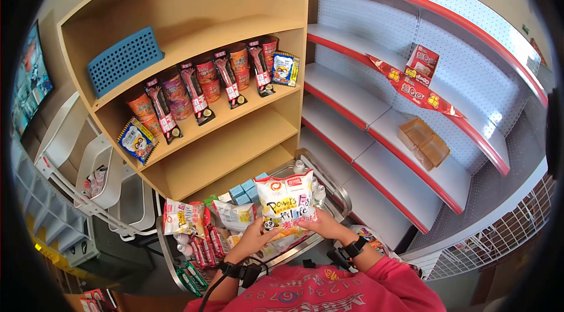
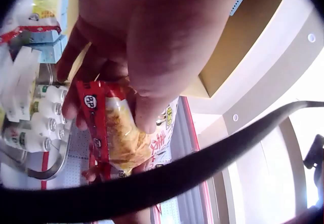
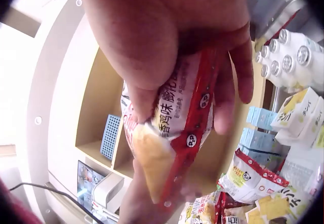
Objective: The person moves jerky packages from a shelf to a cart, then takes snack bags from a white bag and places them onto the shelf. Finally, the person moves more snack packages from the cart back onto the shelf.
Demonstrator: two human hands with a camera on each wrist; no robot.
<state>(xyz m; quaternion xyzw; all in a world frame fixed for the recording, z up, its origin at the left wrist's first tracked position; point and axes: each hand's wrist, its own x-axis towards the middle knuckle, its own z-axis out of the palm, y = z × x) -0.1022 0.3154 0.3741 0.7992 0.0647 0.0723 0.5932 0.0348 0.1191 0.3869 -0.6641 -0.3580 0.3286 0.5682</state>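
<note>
Both hands hold one white, red and yellow snack bag [image 1: 286,200] upright above a metal cart. The left hand [image 1: 254,238] grips its lower left corner, the right hand [image 1: 325,225] its lower right. In the left wrist view, the thumb of the left hand [image 2: 147,42] presses on the bag [image 2: 124,133], with fingers behind it. The right wrist view has the right hand [image 3: 167,42] pinching the bag [image 3: 174,112] near its red bottom seam.
The cart [image 1: 170,262] holds more snack bags [image 1: 184,218], blue boxes [image 1: 244,193] and white bottles [image 1: 319,194]. Behind stands a wooden shelf [image 1: 235,136] with cups, packets and a blue basket [image 1: 124,60]. At right, a grey shelf [image 1: 352,91] carries a brown tray [image 1: 424,143].
</note>
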